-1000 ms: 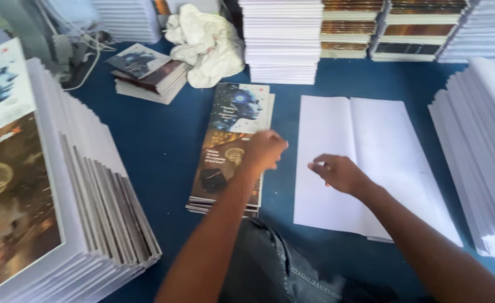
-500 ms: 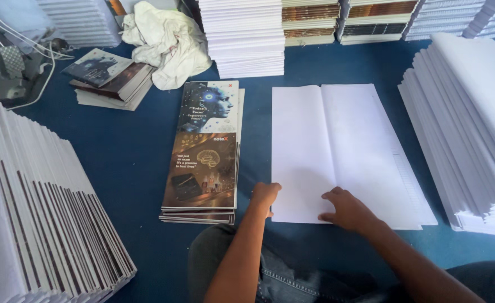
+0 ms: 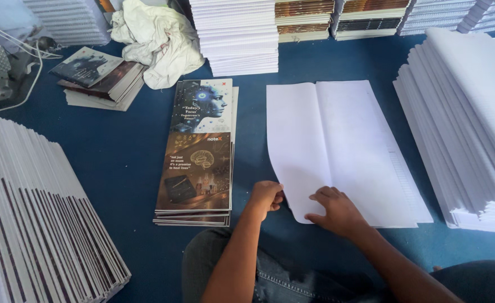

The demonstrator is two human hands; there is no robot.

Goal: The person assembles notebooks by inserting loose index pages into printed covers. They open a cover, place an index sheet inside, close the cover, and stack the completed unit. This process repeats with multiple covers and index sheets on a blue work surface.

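Paper sheets (image 3: 343,146), a wide white set creased down the middle, lie flat on the blue bench (image 3: 118,163) just right of a stack of printed covers (image 3: 197,151). Left hand (image 3: 267,196) curls at the near left corner, fingers pressed together and seemingly pinching the sheet edge, though the pinch itself is hard to make out. Right hand (image 3: 337,212) rests spread on the near edge, fingers flat on the paper. Handled well, the corner would be lifted cleanly with the other hand pinning the set, so the sheets stay squared along the crease and none slides out. Tall white stacks (image 3: 466,129) stand just right of the sheets; more piles (image 3: 236,33) line the far side beside a crumpled cloth (image 3: 157,42). Another leaning stack (image 3: 34,224) is cut off at left. How many sheets the set holds cannot be told, and the hand's underside is hidden.
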